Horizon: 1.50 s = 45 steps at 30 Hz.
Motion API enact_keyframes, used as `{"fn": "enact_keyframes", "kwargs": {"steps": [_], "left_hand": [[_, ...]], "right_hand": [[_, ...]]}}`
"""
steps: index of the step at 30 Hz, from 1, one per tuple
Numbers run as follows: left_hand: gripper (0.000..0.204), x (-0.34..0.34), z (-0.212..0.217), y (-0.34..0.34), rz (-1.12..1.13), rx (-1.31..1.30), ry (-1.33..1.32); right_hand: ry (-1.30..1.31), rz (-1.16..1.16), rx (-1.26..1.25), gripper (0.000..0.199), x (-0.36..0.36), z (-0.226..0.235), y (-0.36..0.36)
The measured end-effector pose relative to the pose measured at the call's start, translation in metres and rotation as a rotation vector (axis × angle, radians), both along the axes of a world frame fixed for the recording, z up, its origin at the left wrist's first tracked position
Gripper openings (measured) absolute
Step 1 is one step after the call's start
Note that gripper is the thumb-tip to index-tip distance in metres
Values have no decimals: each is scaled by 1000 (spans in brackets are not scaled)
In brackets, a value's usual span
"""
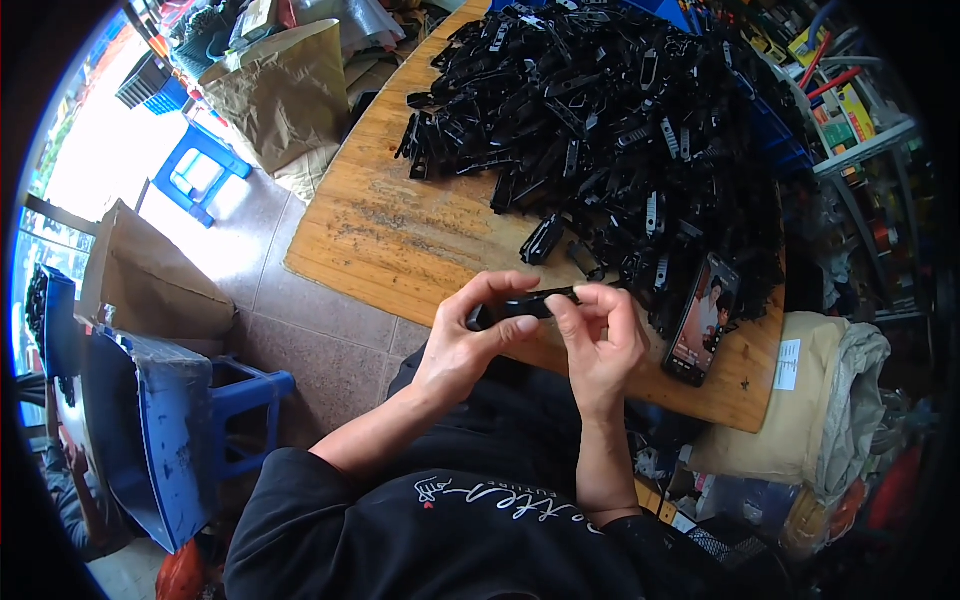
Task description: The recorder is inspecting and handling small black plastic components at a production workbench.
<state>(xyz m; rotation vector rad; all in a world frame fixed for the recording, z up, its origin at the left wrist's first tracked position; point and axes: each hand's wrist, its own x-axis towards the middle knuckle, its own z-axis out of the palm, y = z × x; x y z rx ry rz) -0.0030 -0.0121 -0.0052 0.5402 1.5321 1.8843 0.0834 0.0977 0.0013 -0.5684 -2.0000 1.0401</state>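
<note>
Black and narrow, a plastic clip [522, 303] is held between both hands just above the near edge of the wooden worktop [400, 240]: it is pinched at one end by the left hand [470, 340] and at the other by the fingers [585, 300] of the right hand [600, 345]. A large heap of black clips [610, 130] is piled well behind, and a phone [703, 320] is lying just right of the hands.

Sunlit tiled floor [330, 330], blue stool [200, 170], cluttered shelves [850, 130].
</note>
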Motion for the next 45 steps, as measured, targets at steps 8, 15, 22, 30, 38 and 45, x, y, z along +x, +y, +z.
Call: {"fn": "enact_keyframes", "kwargs": {"steps": [8,15,22,30,38,45], "left_hand": [[28,-32,-5,-16,111,151,-220],[41,-29,-2,-15,34,94,-281],[42,-18,10,-5,-185,-6,-193],[42,-7,12,-6,-226,-121,157],[32,-14,8,-13,47,92,-170],[29,-43,-4,-33,52,425,-530]], "right_hand": [[-489,-143,617,22,-11,0,37],[-170,32,366,15,7,11,28],[-184,280,659,38,16,36,15],[-271,326,732,42,20,42,11],[-234,350,275,41,0,40,12],[-305,796,-232,30,-45,34,14]]}}
